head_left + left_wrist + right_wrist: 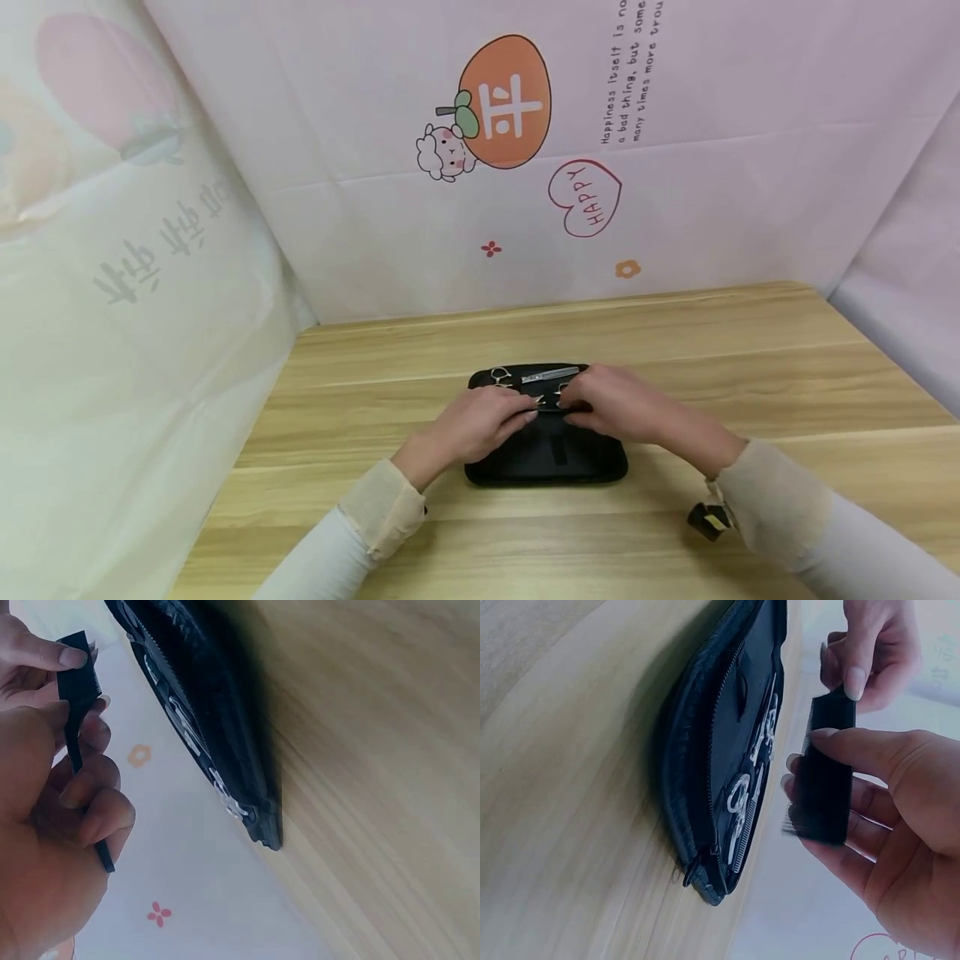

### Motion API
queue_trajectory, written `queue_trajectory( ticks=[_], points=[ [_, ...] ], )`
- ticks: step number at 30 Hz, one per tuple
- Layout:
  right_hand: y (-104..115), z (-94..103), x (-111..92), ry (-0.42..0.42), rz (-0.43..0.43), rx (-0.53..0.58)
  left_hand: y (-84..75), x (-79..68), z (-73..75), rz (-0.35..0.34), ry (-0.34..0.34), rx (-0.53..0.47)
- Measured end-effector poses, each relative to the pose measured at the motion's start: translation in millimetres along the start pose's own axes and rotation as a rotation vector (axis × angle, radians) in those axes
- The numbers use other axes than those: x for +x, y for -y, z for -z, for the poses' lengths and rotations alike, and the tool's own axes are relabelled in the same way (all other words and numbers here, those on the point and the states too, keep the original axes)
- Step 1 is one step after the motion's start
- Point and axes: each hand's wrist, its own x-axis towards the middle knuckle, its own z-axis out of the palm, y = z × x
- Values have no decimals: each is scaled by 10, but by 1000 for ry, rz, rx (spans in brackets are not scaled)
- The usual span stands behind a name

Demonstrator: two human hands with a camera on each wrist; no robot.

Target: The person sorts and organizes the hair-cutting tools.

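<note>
Pale printed backdrop (pixel 360 125) stands behind a wood-grain tabletop (pixel 360 367); black zip case (pixel 517 462) lies at lower centre of the head frame. Black comb (pixel 826 791) is held up between both hands, near the case and apart from it. Left hand (pixel 487 417): fingers curled around the slim handle, at the left of the left wrist frame. Right hand (pixel 618 404): thumb and fingers grip the broad toothed section, right of centre in the right wrist frame. Comb: flat rectangular head, fine teeth along one long edge, narrowing to a thin tail. Teeth face left in the right wrist frame. Head frame: comb largely hidden by the hands. Metal scissors (pixel 553 374) lie in the case's upper part.
</note>
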Motion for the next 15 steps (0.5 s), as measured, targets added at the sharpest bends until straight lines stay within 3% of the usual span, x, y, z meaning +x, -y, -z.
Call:
queue_trajectory(
  ticks=[7, 15],
  points=[
    [-67, -30, -51, 0, -15, 44, 86, -96, -4, 6, -41, 16],
    [-174, -28, -171, -13, -36, 54, 240, -264, 13, 67, 14, -32]
  ],
)
